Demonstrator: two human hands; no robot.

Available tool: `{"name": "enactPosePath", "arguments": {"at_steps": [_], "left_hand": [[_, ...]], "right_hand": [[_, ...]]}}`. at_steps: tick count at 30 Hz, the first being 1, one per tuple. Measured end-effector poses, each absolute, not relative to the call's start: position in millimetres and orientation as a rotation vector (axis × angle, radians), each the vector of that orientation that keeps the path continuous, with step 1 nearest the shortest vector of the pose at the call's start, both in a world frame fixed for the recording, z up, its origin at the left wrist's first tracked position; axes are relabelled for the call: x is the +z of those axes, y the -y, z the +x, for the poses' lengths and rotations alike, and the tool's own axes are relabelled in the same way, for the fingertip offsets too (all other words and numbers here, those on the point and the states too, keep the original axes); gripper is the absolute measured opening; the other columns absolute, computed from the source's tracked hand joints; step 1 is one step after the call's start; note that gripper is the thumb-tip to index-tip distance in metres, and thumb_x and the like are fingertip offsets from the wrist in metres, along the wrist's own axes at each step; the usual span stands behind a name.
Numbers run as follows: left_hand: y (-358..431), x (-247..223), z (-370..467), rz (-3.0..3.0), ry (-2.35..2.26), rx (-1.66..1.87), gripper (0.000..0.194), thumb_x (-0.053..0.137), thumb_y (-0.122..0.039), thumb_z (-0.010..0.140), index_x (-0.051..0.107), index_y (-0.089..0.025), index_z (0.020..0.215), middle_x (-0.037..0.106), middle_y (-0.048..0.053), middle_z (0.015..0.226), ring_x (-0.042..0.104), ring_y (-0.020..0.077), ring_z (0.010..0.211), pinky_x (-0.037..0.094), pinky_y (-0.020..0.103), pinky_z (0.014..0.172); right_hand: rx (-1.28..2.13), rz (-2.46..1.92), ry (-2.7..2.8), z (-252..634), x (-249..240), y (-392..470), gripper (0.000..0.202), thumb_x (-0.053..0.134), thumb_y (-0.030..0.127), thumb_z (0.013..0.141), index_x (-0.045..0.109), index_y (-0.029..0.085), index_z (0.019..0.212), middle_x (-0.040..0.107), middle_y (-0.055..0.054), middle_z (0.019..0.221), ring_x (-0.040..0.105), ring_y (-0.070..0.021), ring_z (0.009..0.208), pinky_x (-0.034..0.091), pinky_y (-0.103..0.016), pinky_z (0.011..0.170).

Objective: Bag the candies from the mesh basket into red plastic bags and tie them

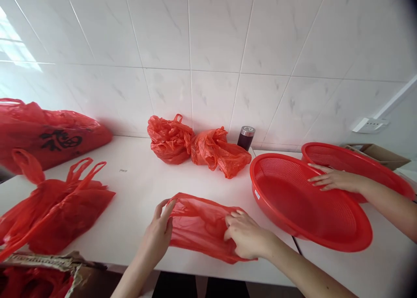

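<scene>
A thin red plastic bag [198, 237] is stretched between my two hands at the table's front edge, its mouth partly spread. My left hand [161, 224] pinches the bag's upper left corner between thumb and fingers. On the right side, my right hand [243, 233] is closed on the bag with curled fingers, some of them hidden in the film. Just to the right of the bag stands a large red plastic basin [293, 202] with perforated sides. A co-worker's hand [339, 179] rests on that basin's far right rim.
Bunched red bags [171, 139] and a dark tumbler [246, 138] stand by the tiled wall. Large red bags [65, 211] lie on the left, above a cardboard box [76, 276] of red bags. A second red basin [325, 152] and an open carton [381, 154] are at right.
</scene>
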State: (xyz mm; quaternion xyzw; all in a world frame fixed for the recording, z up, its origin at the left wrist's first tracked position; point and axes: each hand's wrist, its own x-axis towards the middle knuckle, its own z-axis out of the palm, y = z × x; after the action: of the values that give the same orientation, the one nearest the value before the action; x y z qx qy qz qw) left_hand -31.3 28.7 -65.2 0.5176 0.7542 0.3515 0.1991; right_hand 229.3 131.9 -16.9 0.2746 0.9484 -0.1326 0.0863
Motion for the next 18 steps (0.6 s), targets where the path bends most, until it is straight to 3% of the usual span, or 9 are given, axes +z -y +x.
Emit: {"name": "enactPosePath", "arguments": {"at_steps": [3,6,9,15,18], "left_hand": [[-27.6,-62.8,-31.4,1.504,-1.951,1.021,0.054,0.040,-0.021,0.085,0.048,-0.031,0.138,0.036,0.005,0.150,0.048,0.0252,0.127,0.038,0.039,0.106],[-23.2,-55.1,-32.0,1.418,-1.768,1.051,0.055,0.047,-0.025,0.085,0.048,-0.028,0.139,0.037,0.002,0.151,0.032,0.0241,0.139,0.025,0.038,0.115],[-19.5,-44.5,-29.3,1.256,-1.593,1.037,0.053,0.051,-0.031,0.086,0.048,-0.029,0.139,0.042,0.000,0.148,0.033,0.0239,0.139,0.021,0.039,0.116],[-15.0,-33.3,-22.3,0.932,-1.464,1.082,0.048,0.055,-0.038,0.085,0.056,-0.029,0.132,0.044,-0.001,0.147,0.037,0.0266,0.136,0.026,0.041,0.114],[-12.4,-33.2,-22.5,0.817,-1.414,1.109,0.051,0.057,-0.039,0.085,0.054,-0.028,0.134,0.045,0.002,0.146,0.041,0.0263,0.133,0.033,0.040,0.111]], "right_hand": [[-0.535,0.860,-2.820,237.8,-11.2,-131.2,0.032,0.062,0.007,0.059,0.076,0.030,0.075,0.064,-0.003,0.079,0.058,-0.0225,0.091,0.039,-0.039,0.097],[-0.847,0.956,-2.873,248.9,-3.8,-131.3,0.036,0.061,0.011,0.069,0.075,0.033,0.094,0.068,-0.001,0.097,0.059,-0.0207,0.100,0.043,-0.034,0.094],[-1.160,0.977,-2.934,257.7,3.4,-127.1,0.037,0.057,0.020,0.083,0.067,0.034,0.115,0.065,0.000,0.116,0.058,-0.0181,0.108,0.044,-0.031,0.096],[-1.409,1.110,-3.102,274.4,6.2,-111.8,0.026,0.047,0.026,0.093,0.066,0.028,0.110,0.067,-0.002,0.106,0.063,-0.0144,0.097,0.050,-0.026,0.089],[-1.234,1.330,-3.201,298.3,3.1,-106.3,0.024,0.043,0.029,0.095,0.063,0.029,0.109,0.065,-0.002,0.107,0.062,-0.0153,0.100,0.051,-0.027,0.088]]}}
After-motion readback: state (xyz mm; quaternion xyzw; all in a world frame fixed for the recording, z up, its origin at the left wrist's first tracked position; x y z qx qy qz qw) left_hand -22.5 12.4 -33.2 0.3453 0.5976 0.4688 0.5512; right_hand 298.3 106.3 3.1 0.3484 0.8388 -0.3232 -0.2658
